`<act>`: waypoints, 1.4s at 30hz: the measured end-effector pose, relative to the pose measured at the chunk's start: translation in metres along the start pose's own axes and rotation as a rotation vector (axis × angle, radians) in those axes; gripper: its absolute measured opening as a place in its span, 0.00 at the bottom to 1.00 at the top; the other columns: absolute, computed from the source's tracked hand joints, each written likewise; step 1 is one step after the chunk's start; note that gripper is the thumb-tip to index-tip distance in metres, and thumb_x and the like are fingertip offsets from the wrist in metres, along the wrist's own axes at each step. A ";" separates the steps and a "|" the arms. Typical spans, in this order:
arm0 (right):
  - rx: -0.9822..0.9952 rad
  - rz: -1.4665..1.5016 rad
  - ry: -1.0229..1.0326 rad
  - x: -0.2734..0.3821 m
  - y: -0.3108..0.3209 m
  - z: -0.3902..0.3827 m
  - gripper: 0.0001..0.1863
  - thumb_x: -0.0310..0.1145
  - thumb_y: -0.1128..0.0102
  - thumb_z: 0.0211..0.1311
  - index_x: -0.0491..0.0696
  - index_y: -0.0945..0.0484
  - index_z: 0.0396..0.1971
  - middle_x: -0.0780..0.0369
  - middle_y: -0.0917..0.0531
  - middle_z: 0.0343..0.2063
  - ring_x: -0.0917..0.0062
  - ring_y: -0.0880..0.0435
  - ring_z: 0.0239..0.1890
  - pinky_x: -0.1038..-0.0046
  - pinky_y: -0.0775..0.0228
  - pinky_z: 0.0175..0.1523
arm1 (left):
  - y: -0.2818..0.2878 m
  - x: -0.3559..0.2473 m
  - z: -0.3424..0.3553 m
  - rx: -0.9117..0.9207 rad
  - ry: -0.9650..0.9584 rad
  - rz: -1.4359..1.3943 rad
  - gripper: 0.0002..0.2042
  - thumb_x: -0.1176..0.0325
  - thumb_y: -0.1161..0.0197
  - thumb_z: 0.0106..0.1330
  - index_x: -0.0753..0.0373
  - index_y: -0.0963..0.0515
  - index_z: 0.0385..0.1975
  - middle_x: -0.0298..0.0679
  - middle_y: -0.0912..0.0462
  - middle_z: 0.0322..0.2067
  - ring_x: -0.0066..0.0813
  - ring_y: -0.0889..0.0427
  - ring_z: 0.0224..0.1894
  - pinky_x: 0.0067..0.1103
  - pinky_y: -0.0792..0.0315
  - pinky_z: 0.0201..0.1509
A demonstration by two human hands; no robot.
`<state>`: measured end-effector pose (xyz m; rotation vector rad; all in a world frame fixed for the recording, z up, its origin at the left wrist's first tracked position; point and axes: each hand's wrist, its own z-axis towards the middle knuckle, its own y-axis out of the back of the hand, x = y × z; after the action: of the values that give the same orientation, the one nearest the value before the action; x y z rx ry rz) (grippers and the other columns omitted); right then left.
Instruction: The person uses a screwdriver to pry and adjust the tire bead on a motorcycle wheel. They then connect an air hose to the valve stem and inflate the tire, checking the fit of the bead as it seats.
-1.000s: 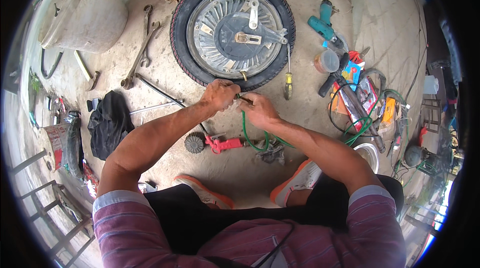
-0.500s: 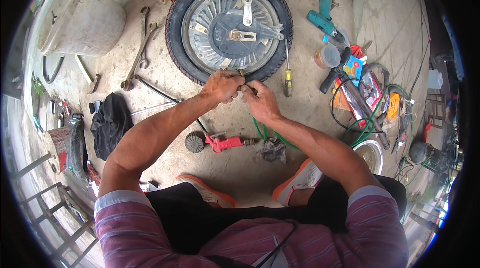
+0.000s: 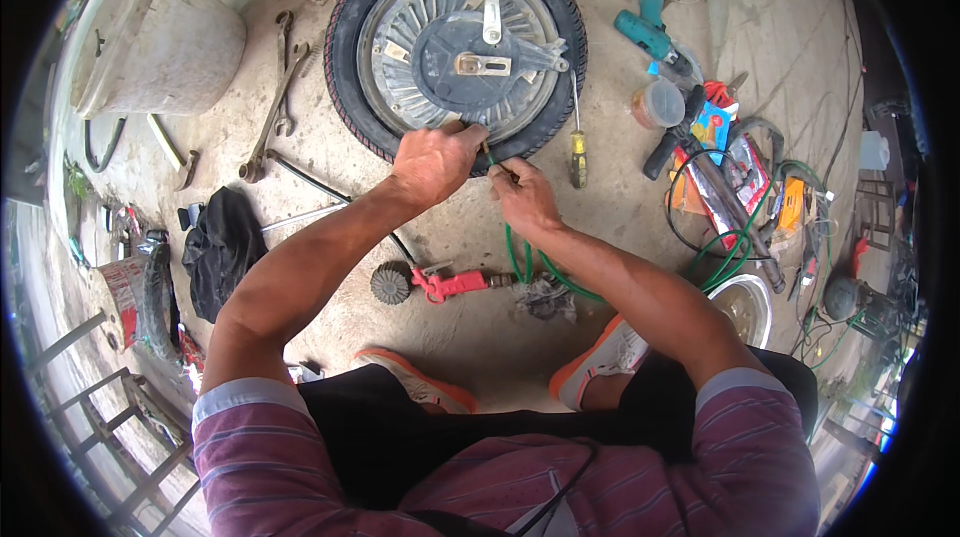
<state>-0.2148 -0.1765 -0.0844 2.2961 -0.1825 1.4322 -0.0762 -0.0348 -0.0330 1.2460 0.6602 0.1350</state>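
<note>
A wheel with a hub motor [image 3: 455, 62] and a black tire lies on the concrete at top centre. My left hand [image 3: 435, 159] is closed on the brass valve stem [image 3: 486, 149] at the rim's lower edge. Just right of it, my right hand [image 3: 525, 195] pinches the end of a green hose [image 3: 527, 262] by the valve; the hose hangs down and runs right. A yellow screwdriver [image 3: 578, 159] lies beside the tire. Below my hands lies a red air gun [image 3: 455, 285] near a round grey brush-like piece [image 3: 390, 283].
Pale bucket [image 3: 160, 32] and wrenches [image 3: 270, 127] lie left, with a black cloth [image 3: 225, 252] lower down. Right are a teal drill [image 3: 650, 32], a clear tub [image 3: 657, 105], piled tools and packages [image 3: 725, 197] and a metal basin [image 3: 750, 307].
Both hands have moved up to the valve, the right bringing the hose end along. My left hand has risen onto the rim. The view has shifted slightly, with the wheel higher and further left.
</note>
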 end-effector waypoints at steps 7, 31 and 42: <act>0.016 -0.012 -0.029 0.008 0.001 -0.002 0.15 0.42 0.40 0.76 0.44 0.17 0.43 0.58 0.12 0.27 0.71 0.14 0.31 0.64 0.23 0.42 | -0.009 0.016 -0.001 -0.030 -0.169 0.084 0.14 0.71 0.31 0.64 0.55 0.18 0.50 0.40 0.12 0.36 0.46 0.09 0.33 0.37 0.16 0.31; 0.091 0.208 -0.056 0.015 0.008 0.011 0.14 0.38 0.40 0.75 0.44 0.19 0.32 0.68 0.21 0.23 0.84 0.27 0.28 0.73 0.33 0.36 | -0.019 0.015 -0.004 -0.141 -0.202 -0.008 0.15 0.75 0.29 0.61 0.58 0.16 0.48 0.37 0.11 0.35 0.40 0.11 0.29 0.33 0.19 0.29; 0.100 0.214 -0.123 0.024 0.001 0.004 0.15 0.41 0.41 0.75 0.45 0.18 0.32 0.68 0.19 0.24 0.84 0.26 0.29 0.74 0.34 0.37 | -0.006 0.023 0.005 -0.075 -0.291 -0.014 0.18 0.74 0.27 0.57 0.60 0.16 0.49 0.38 0.11 0.33 0.40 0.10 0.30 0.32 0.16 0.31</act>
<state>-0.2011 -0.1763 -0.0647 2.5119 -0.4140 1.4298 -0.0560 -0.0305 -0.0463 1.1601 0.4074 -0.0330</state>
